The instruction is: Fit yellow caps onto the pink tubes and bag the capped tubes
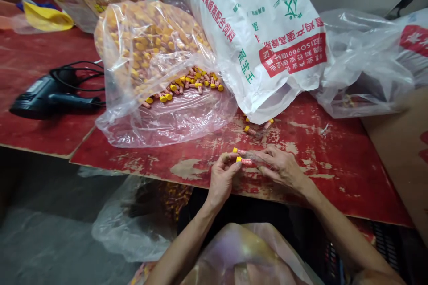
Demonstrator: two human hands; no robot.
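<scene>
My left hand (223, 173) pinches a small vial (246, 161) with a yellow cap and a pink-and-white printed body, just above the table's front edge. A second vial (238, 151) of the same kind lies right behind it, by the left fingertips. To the right, my right hand (282, 167) has its fingers closed around a clear, thin-looking piece at the vials' far ends; blur hides exactly what it is. More yellow-capped vials (250, 131) lie loose on the table behind my hands, in front of the white sack.
A large clear bag (160, 120) of vials lies open on the red table (334, 160). Beside it stands a white printed sack (267, 22). A dark heat gun (50, 98) with its cable lies left. A clear bag (361, 62) and a cardboard box (394, 142) are at right.
</scene>
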